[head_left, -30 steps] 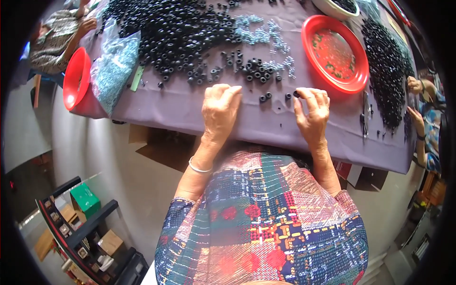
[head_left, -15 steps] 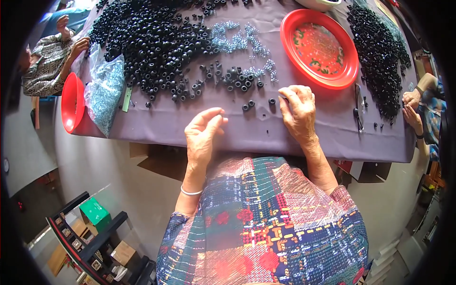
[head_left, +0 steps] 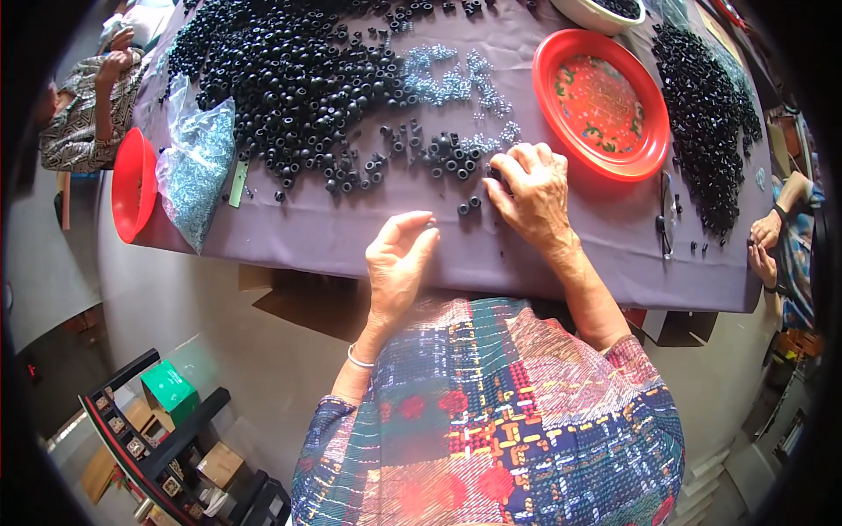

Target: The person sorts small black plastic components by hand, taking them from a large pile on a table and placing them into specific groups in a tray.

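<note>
My right hand (head_left: 532,195) reaches over the table with curled fingers, thumb and forefinger closing on a small black ring-shaped piece (head_left: 495,174) mostly hidden beneath them. My left hand (head_left: 396,267) hangs above the near part of the cloth. Its thumb and forefinger tips nearly meet around a tiny speck too small to name. Two black rings (head_left: 469,205) lie between the hands. Beyond them spreads a big heap of round black pieces with holes (head_left: 298,96). Small clear, bluish pieces (head_left: 438,79) lie in a loose patch beside it.
A red plate (head_left: 649,131) stands at the right, near a heap of small black parts (head_left: 702,131) and a pair of glasses (head_left: 666,219). To the left are a bag of bluish pieces (head_left: 195,167) and a red bowl (head_left: 125,188). People's hands (head_left: 765,241) show at the right edge.
My right hand has moved slightly left and away from me, over the single black ring. My left hand has shifted right. The view has shifted a little.
</note>
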Available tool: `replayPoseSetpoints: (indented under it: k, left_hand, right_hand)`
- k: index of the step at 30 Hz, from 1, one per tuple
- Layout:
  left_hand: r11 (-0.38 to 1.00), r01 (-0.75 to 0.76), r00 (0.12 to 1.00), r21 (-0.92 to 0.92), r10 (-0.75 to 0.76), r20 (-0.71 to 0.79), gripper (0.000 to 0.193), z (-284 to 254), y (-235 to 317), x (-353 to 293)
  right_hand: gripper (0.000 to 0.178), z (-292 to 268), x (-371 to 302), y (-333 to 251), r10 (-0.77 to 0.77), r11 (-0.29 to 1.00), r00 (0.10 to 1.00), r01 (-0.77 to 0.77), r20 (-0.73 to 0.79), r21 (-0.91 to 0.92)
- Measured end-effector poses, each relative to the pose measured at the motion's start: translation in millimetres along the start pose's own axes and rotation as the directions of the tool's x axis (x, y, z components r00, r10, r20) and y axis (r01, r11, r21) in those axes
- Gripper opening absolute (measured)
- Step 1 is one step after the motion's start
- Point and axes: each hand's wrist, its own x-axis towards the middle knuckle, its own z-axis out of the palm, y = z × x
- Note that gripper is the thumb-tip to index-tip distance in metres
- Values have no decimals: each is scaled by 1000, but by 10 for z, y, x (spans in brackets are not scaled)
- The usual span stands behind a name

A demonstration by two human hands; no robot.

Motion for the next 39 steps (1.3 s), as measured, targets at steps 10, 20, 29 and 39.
replayPoseSetpoints:
  k: [10,20,29,39]
  left_hand:
    - [989,-90,996,119,88,19,23,3,-69,-10]
    - [700,-498,850,511,511,128,21,70,14,100]
    - [503,-530,753,683,649,107,26,140,30,400]
    - [752,351,930,-558,-211,301,17,160,305,83]
  right_hand:
    - [26,37,52,-96,45,997,999,-46,-14,-62]
    - [20,-66,25,-98,61,953,989,-18,-133,301]
    - [14,-173,4,-217,271,-53,847,-461,457,886]
    - [12,-24,-135,-476,186,-25,963,-194,195,981]
